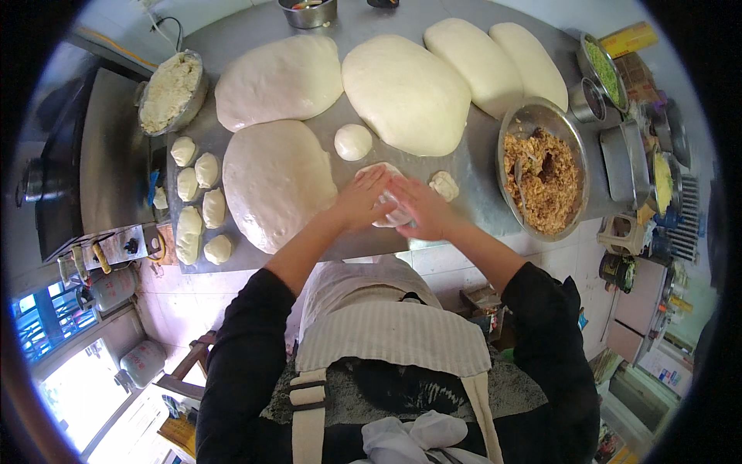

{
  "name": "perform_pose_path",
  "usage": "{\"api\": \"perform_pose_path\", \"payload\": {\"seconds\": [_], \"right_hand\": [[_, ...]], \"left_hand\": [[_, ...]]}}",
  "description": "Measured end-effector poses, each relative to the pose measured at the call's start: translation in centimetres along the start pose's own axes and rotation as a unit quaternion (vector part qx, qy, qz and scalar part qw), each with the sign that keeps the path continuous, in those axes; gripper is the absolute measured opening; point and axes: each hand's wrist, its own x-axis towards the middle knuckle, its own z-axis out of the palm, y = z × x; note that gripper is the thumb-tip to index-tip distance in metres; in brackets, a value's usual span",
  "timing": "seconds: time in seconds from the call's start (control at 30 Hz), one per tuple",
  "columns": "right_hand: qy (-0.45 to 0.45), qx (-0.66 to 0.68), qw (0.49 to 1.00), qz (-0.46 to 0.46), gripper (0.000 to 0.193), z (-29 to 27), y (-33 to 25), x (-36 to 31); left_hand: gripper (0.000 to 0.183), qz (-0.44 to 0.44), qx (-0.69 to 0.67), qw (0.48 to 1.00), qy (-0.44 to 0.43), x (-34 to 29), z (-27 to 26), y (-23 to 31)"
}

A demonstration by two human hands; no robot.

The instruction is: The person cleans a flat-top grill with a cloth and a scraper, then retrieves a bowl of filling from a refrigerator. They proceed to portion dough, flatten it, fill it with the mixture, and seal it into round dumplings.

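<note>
Near the front edge of the metal table, a flattened piece of dough (393, 216) lies under both hands. My left hand (362, 201) rests on its left side with the fingers stretched out. From the right, my right hand (425, 209) lies over the same dough, fingers extended toward the left hand's fingertips. The hands partly hide the dough. A round dough ball (353, 142) sits just beyond my left hand. Beside my right hand is a small, uneven dough lump (444, 185). A large dough slab (274, 185) spreads to the left of the hands.
More large dough slabs (406, 93) cover the far side. A steel bowl of brown filling (581, 185), with a utensil in it, stands right. Several small dough pieces (213, 209) line the left edge, near a bowl of pale dough (173, 93). Metal containers (624, 162) stand far right.
</note>
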Motion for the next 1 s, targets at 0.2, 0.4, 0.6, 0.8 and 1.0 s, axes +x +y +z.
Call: {"api": "perform_pose_path", "payload": {"seconds": [0.2,0.4,0.6,0.8,1.0], "right_hand": [[0.011,-0.191,0.981,-0.029,0.105,0.2,2.3,0.7],[-0.048,-0.174,0.983,-0.029,0.108,0.7,1.6,-0.8],[0.028,-0.183,0.982,-0.048,0.107,1.5,1.3,-1.9],[-0.015,-0.189,0.981,-0.041,0.105,2.7,0.5,-2.8],[-0.031,-0.120,0.991,-0.047,0.093,4.0,-0.8,-3.1]], "left_hand": [[0.099,0.023,0.114,0.993,0.038,-3.2,-0.2,1.9],[0.107,0.008,0.155,0.988,-0.020,-4.4,-0.4,3.2],[0.108,0.030,0.158,0.987,-0.026,-5.8,-0.1,3.8],[0.097,0.056,0.126,0.990,-0.038,-6.6,-0.1,4.1],[0.068,0.013,-0.030,0.999,0.039,-4.3,-0.7,1.4]]}}
